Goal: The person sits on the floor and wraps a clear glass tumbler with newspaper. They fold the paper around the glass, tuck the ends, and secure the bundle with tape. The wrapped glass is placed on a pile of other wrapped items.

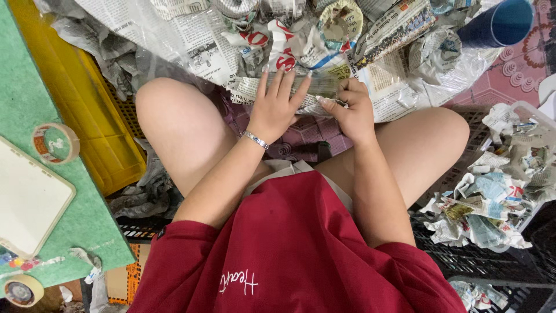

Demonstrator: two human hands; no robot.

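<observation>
Down between the knees, the left hand lies flat with fingers spread and pressed on a folded strip of printed newspaper, a thin silver bracelet showing at its wrist. Just beside it, the right hand is curled, fingertips pinching the right end of that same strip, so the paper sits stretched under and between both hands, right above the lap. The red short-sleeved shirt fills the near edge of the view, below the forearms. Right of the right hand, past the knee, a white plastic basket holds a heap of crumpled newspaper wads, resting on a black plastic crate. Left of the left hand, beyond the other knee, a yellow plastic crate stands against a green felt-covered desk; on that desk lie a roll of clear tape on a brown core, a white rounded tablet-like slab and, at its near corner, a second tape roll. Beyond the hands, farther out, a wide spread of loose and crumpled newspaper sheets covers the floor, with a rolled paper bowl shape among them. Farthest off, up and to the right of the right hand, a dark blue plastic cup lies tipped on its side over pink patterned floor tiles.
</observation>
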